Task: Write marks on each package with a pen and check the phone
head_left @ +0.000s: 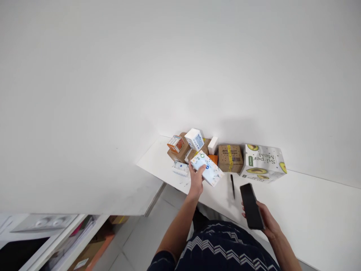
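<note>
Left hand [196, 177] is out in the middle of the frame, fingers wrapped around the near end of a white patterned pack [207, 168] with blue and green specks, holding it tilted just in front of the heap of parcels; there's a small blue round mark on it, but its print is too small to read. Lower right, the right hand [266, 222] grips a black phone [251, 210], dark screen facing up, fingers curled under its lower edge. Between the two hands, a black pen [232, 185] lies on the white table [310, 203], close to the phone's top corner but apart from it.

Now the pile at centre frame against the wall: a brown cardboard box [230, 158] with a yellow tape band across it and dark print I can't make out. Just right of it, touching, the big white carton [263, 162] with avocado pictures, lettering upside down, reading "Su·per Meal", plus a green label on its near left edge. At the top of the heap, a white box with blue print [194, 139], text unreadable, and left of it a small orange and white box [175, 143]. A flat white and blue packet [180, 168] lies on the table just left of the left hand.
</note>
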Demonstrator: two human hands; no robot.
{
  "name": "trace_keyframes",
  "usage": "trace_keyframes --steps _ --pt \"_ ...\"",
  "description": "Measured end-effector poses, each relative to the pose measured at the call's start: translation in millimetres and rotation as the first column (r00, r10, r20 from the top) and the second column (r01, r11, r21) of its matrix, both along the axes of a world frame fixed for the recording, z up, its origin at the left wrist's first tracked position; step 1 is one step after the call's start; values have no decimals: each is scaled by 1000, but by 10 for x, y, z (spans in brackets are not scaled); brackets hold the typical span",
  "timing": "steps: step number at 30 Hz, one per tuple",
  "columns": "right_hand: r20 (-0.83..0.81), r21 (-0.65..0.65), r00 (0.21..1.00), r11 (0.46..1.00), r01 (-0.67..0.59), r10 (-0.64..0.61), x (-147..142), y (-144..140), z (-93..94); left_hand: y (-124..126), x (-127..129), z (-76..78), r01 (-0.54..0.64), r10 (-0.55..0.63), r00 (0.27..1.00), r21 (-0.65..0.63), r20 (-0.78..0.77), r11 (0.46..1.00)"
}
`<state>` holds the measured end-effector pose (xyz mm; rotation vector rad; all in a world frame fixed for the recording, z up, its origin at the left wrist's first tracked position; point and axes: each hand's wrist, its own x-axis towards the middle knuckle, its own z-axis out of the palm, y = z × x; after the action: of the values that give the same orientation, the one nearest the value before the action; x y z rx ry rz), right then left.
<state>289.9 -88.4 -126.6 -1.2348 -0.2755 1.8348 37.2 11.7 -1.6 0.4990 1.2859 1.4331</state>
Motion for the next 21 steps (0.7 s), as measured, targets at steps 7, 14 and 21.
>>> trace_keyframes --steps 7,14,21 --pt "-189 121 982 992 15 8 -291 132 815 3 18 13 15 -15 1000 19 2 1000" --pt "-449 197 867 970 -140 216 -665 33 1196 -40 42 5 18 -18 1000 38 7 999" --pt "-529 253 748 916 -311 400 -999 -32 1246 -109 132 -15 103 -106 992 61 63 993"
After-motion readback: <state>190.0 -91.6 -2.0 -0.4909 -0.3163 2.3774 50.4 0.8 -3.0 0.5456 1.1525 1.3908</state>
